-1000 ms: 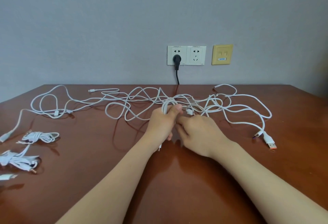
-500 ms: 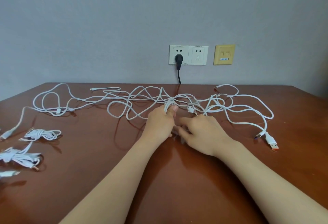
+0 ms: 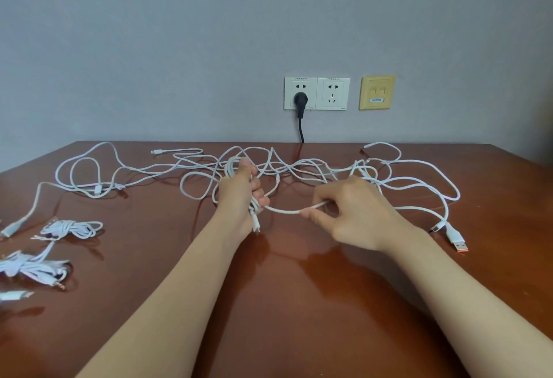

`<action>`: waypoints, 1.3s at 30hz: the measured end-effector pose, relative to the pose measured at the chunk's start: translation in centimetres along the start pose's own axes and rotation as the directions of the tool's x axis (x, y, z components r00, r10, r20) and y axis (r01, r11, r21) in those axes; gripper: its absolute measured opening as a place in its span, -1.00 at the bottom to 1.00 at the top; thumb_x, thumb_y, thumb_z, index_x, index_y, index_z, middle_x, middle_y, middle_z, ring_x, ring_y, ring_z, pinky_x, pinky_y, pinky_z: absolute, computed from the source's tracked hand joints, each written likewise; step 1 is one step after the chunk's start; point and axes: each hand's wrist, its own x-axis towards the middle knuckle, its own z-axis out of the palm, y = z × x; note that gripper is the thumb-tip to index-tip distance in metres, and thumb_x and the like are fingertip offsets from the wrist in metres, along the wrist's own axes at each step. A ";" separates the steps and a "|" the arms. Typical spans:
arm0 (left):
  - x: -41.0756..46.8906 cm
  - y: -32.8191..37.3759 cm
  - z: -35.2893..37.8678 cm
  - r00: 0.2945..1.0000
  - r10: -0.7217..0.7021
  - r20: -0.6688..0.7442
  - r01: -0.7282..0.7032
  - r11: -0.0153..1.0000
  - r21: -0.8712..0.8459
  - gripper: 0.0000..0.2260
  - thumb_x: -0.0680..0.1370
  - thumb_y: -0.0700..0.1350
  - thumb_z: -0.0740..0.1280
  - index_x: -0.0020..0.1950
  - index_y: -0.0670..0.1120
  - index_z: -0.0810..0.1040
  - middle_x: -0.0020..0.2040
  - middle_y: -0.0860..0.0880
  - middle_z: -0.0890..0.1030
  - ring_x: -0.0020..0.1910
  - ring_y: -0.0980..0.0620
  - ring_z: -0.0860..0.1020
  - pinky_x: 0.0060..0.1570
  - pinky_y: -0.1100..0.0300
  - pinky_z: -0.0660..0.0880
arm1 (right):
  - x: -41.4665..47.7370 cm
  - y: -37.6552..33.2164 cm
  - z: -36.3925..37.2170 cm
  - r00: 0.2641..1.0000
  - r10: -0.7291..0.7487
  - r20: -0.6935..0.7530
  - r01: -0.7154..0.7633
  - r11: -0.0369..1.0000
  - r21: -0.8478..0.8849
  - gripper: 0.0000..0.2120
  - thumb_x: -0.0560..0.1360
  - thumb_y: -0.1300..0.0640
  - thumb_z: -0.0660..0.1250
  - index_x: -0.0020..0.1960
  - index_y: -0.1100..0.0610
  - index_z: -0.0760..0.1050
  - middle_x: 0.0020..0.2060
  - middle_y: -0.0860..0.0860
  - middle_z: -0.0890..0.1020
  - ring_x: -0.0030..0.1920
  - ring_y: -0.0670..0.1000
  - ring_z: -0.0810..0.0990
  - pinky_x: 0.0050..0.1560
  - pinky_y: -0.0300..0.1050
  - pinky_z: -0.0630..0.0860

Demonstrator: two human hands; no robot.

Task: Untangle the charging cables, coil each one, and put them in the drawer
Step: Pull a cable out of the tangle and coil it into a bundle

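Note:
A tangle of white charging cables sprawls across the far half of the brown table. My left hand grips a small coil of white cable upright, loops showing above the thumb and ends hanging below the fist. My right hand pinches the same cable's free stretch between thumb and fingers, a short way right of the coil. That stretch sags between both hands. No drawer is in view.
Two bundled white cables lie at the table's left edge, with a loose plug below them. An orange-tipped USB plug lies at the right. Wall sockets with a black plug sit behind the table.
My hands were close together at the tangle. The right hand has since moved right and nearer, drawing out a stretch of cable, while the left hand lifted its coil.

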 end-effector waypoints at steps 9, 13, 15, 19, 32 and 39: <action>-2.0 -1.3 0.9 0.930 -0.270 0.251 0.092 0.830 0.550 -0.53 0.50 0.28 0.11 -0.27 -0.12 0.35 -0.60 0.05 0.28 -0.66 0.15 0.22 -0.61 0.41 0.24 | 0.5 -0.3 -0.6 0.994 0.093 -0.065 -0.070 0.955 0.287 -0.82 0.37 0.02 0.45 -0.33 -0.11 0.48 -0.41 -0.09 0.50 -0.37 -0.12 0.41 -0.28 -0.15 0.34; -2.7 -1.3 1.3 0.847 -0.382 0.369 0.110 0.805 0.582 -0.44 0.28 0.41 0.04 -0.34 -0.12 0.31 -0.55 0.02 0.26 -0.64 0.15 0.21 -0.63 0.40 0.22 | 0.6 0.2 -0.9 0.990 0.139 -0.007 -0.125 0.909 0.398 -0.89 0.38 0.11 0.46 -0.27 0.00 0.55 -0.36 0.15 0.57 -0.37 -0.04 0.41 -0.23 -0.09 0.42; -2.6 -1.3 1.2 0.826 -0.407 0.390 0.127 0.808 0.575 -0.45 0.22 0.41 0.08 -0.34 -0.11 0.31 -0.52 0.02 0.25 -0.62 0.15 0.22 -0.62 0.38 0.25 | 0.6 0.3 -0.9 0.991 0.132 0.004 -0.122 0.905 0.407 -0.87 0.41 0.15 0.44 -0.28 -0.01 0.55 -0.39 0.17 0.54 -0.37 0.04 0.40 -0.24 -0.08 0.40; -2.3 -1.6 1.0 0.841 -0.414 0.348 0.182 0.823 0.538 -0.49 0.34 0.36 0.10 -0.30 -0.12 0.37 -0.57 0.03 0.34 -0.56 0.10 0.42 -0.55 0.32 0.43 | 0.5 0.7 -1.4 0.987 0.161 0.012 -0.143 0.838 0.526 -0.82 0.42 0.10 0.38 -0.34 -0.04 0.49 -0.46 0.12 0.42 -0.40 0.03 0.33 -0.29 -0.10 0.28; -3.7 -1.1 1.0 0.546 -0.612 0.572 -0.105 0.628 0.771 -0.43 0.07 0.28 0.57 -0.25 -0.06 0.40 -0.35 0.08 0.51 -0.56 0.20 0.29 -0.54 0.39 0.33 | 0.8 0.2 -1.1 0.945 0.321 -0.054 -0.225 0.765 0.604 -0.79 0.52 0.16 0.31 -0.29 0.05 0.43 -0.60 -0.13 0.40 -0.55 -0.17 0.29 -0.42 -0.28 0.26; -4.9 -1.9 2.2 0.598 -0.613 0.516 -0.229 0.486 0.843 -0.73 0.55 -0.09 0.33 -0.31 -0.04 0.34 -0.48 0.08 0.41 -0.58 0.19 0.24 -0.57 0.38 0.26 | 1.0 1.1 0.0 0.871 0.491 -0.021 -0.407 0.744 0.529 -0.79 0.50 0.13 0.33 -0.31 0.04 0.44 -0.45 -0.05 0.47 -0.38 -0.08 0.39 -0.31 -0.23 0.31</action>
